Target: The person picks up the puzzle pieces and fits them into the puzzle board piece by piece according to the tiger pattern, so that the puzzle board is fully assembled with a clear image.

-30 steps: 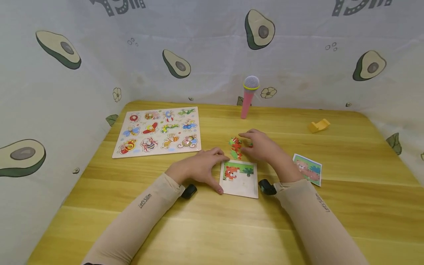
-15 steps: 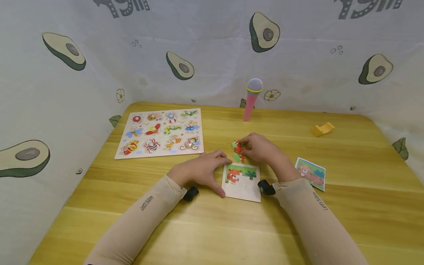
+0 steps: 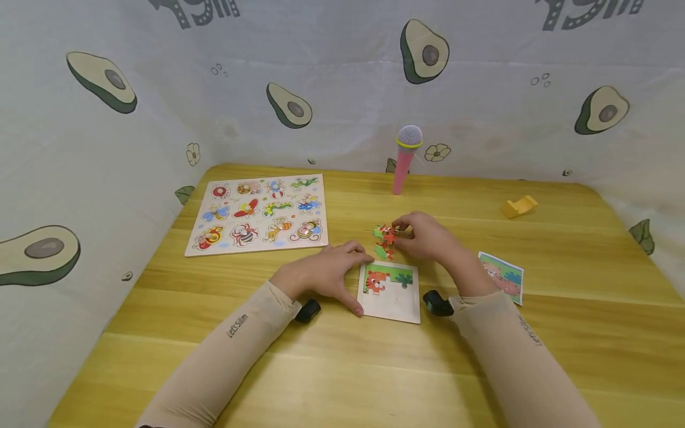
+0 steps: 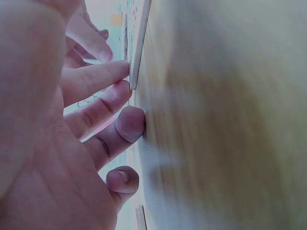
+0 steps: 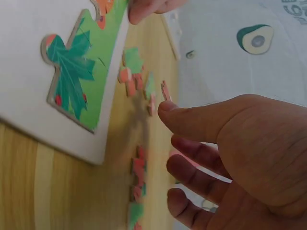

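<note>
A square wooden puzzle board (image 3: pixel 393 303) lies in front of the person, with tiger-face and green leaf pieces along its top and left. The left hand (image 3: pixel 332 274) holds the board's left side, thumb at the lower corner and fingers at the upper one. Just beyond the board, the right hand (image 3: pixel 425 238) pinches a small puzzle piece (image 5: pixel 165 91) between thumb and index finger, lifted off the table in the right wrist view. Loose red and green pieces (image 3: pixel 383 251) lie under and beside it. In the left wrist view, the left fingers (image 4: pixel 103 105) touch the board's edge (image 4: pixel 139 52).
A large insect puzzle board (image 3: pixel 257 217) lies at the back left. A pink toy microphone (image 3: pixel 402 169) stands at the back edge. To the right are a yellow holder (image 3: pixel 519 206) and a picture card (image 3: pixel 505 276), partly behind the right forearm.
The right hand has moved to the loose pieces and back a little to the right, now with a piece between its fingertips. The left hand stays on the board.
</note>
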A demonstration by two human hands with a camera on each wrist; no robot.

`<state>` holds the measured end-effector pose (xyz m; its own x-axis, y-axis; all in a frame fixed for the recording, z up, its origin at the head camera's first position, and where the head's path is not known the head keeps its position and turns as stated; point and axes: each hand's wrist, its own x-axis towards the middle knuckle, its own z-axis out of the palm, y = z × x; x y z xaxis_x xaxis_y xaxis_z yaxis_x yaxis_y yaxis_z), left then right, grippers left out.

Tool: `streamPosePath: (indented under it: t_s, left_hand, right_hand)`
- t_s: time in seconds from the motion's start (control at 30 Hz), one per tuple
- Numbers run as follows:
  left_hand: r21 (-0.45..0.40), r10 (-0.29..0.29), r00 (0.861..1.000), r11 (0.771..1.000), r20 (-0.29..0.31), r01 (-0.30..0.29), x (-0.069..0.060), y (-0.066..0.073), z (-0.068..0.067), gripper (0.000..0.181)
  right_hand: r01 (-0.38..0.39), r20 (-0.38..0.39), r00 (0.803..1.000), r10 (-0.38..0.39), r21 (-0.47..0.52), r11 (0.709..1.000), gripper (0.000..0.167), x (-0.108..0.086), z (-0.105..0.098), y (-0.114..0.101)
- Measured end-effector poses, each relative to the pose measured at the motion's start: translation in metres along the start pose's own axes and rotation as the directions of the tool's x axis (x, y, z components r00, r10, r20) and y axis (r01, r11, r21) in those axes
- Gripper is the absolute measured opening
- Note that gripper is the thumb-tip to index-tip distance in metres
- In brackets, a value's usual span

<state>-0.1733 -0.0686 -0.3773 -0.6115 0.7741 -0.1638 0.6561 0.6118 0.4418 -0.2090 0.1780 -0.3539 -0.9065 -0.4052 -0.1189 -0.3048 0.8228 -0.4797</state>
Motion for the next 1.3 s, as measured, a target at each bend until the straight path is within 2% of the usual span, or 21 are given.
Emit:
streamPosePath:
  t_s: [0.23, 0.5, 0.63, 0.77, 0.9, 1.3]
  left_hand:
    - [-0.006, -0.004, 1.0, 1.0, 0.004, 0.004, 0.0, 0.0, 0.0, 0.104]
    - [-0.003, -0.006, 1.0, 1.0, -0.002, 0.006, 0.0, -0.001, 0.001, 0.104]
    - [-0.003, -0.001, 1.0, 1.0, -0.005, 0.001, 0.0, -0.001, 0.002, 0.104]
    - [-0.007, -0.002, 1.0, 1.0, -0.005, 0.002, -0.001, -0.002, 0.002, 0.104]
    - [-0.003, -0.006, 1.0, 1.0, 0.0, 0.006, -0.001, -0.002, 0.002, 0.104]
    - [0.004, -0.013, 1.0, 1.0, 0.008, 0.012, 0.0, -0.004, 0.003, 0.105]
  right_hand:
    - [0.045, 0.038, 0.998, -0.044, -0.033, 0.998, 0.048, -0.028, -0.006, 0.005]
    - [0.135, 0.103, 0.985, -0.135, 0.009, 0.991, 0.044, -0.054, -0.005, 0.006]
    - [0.156, 0.167, 0.973, -0.16, 0.035, 0.987, 0.042, -0.057, -0.004, 0.004]
    - [0.127, 0.209, 0.969, -0.134, 0.044, 0.991, 0.043, -0.058, -0.001, -0.001]
    - [0.112, 0.229, 0.966, -0.122, 0.055, 0.992, 0.042, -0.059, 0.003, -0.006]
    - [0.157, 0.253, 0.953, -0.169, 0.065, 0.985, 0.042, -0.059, 0.015, -0.02]
